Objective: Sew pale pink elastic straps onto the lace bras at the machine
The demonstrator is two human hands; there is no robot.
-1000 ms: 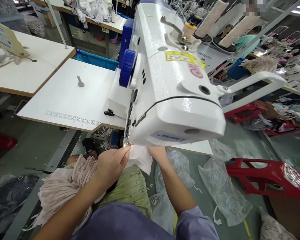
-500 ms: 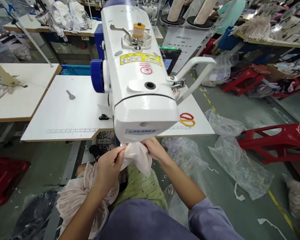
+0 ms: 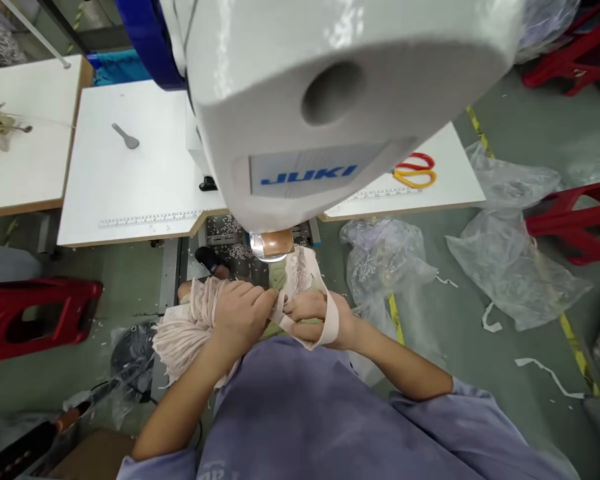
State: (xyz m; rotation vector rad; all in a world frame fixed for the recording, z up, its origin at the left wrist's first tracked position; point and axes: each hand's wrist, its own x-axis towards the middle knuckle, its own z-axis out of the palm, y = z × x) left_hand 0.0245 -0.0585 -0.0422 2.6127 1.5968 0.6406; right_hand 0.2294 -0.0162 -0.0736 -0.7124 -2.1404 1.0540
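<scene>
My left hand and my right hand meet just below the head of a white JUKI sewing machine. Both pinch a pale pink lace garment whose elastic band loops over my right hand. A bundle of the same pink lace lies in my lap under my left forearm. The needle area is hidden behind the machine head.
The white sewing table carries a printed ruler along its front edge. Red and yellow scissors lie at its right. Red plastic stools stand at left and right. Clear plastic bags litter the green floor.
My head has leaned forward and down, so the machine head now fills the top of the view. My hands have drawn the garment back from the needle toward my lap.
</scene>
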